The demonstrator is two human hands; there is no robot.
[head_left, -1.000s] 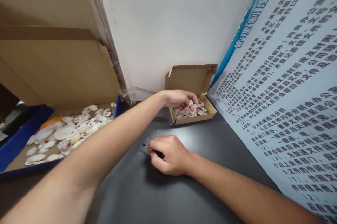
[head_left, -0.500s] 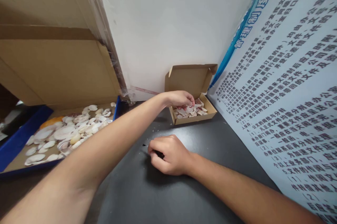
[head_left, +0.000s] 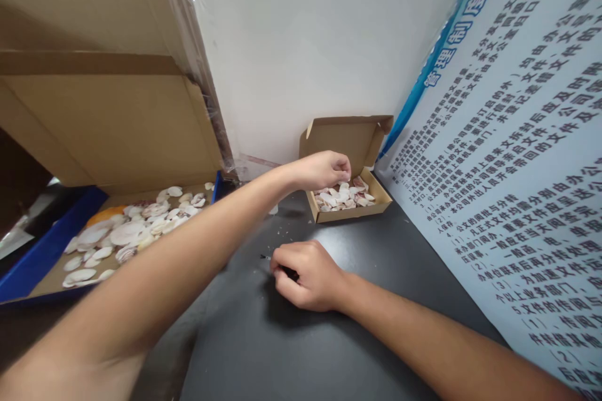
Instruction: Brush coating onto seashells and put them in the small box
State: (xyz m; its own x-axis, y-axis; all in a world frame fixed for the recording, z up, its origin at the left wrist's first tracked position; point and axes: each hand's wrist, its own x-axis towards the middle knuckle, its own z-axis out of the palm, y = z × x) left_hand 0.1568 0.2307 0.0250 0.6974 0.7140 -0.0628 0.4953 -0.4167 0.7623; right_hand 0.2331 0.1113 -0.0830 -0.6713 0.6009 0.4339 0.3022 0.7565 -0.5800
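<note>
My left hand is raised over the small cardboard box, its fingertips pinched together. Whether a shell is between them I cannot make out. White and pinkish seashells fill the bottom of that box, partly covered by the hand. On the dark table rests my right hand, its fingers curled towards the palm. What they hold, if anything, is hidden. A tiny black-tipped thing shows just left of its fingertips, and I cannot tell whether it is held.
To the left, a blue-edged tray lined with cardboard carries many larger pale shells. A big cardboard lid stands upright behind it. White crumbs lie on the table. A printed board leans along the right side.
My left hand has lifted from among the shells in the small box, and its fingers have drawn in. The right hand keeps its pose. The whole view has shifted slightly.
</note>
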